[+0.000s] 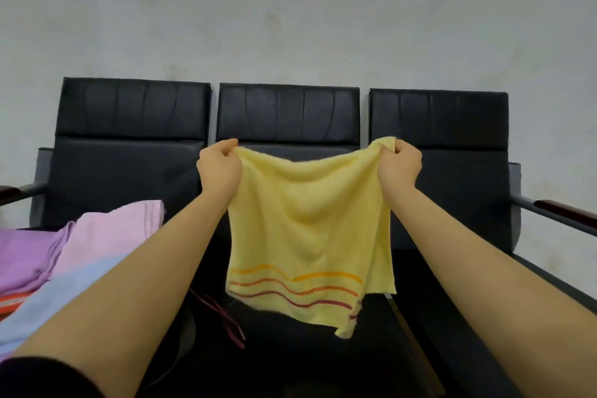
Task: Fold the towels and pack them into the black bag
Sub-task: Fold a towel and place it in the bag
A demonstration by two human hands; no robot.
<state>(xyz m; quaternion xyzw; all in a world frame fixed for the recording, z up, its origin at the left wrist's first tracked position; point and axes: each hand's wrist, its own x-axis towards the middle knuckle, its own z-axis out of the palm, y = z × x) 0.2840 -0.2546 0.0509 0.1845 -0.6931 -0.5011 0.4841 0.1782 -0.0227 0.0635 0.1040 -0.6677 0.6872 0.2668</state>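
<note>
A yellow towel point(310, 236) with wavy orange and red stripes near its lower edge hangs in the air over the middle seat. My left hand point(219, 168) pinches its top left corner and my right hand point(400, 166) pinches its top right corner. The top edge sags between them. The towel looks doubled, with a second layer showing at the right and bottom edges. On the left seat lies a pile of towels: pink point(113, 236), purple point(22, 255) and light blue point(74, 297). A dark shape with red drawstrings point(223, 317), possibly the black bag, lies on the seat below; its outline is hard to tell.
A black three-seat bench point(287, 113) stands against a pale wall. Metal armrests with dark wooden tops stick out at the left point(16, 192) and right point(562, 213). An orange-striped cloth edge point(13, 304) peeks out under the pile.
</note>
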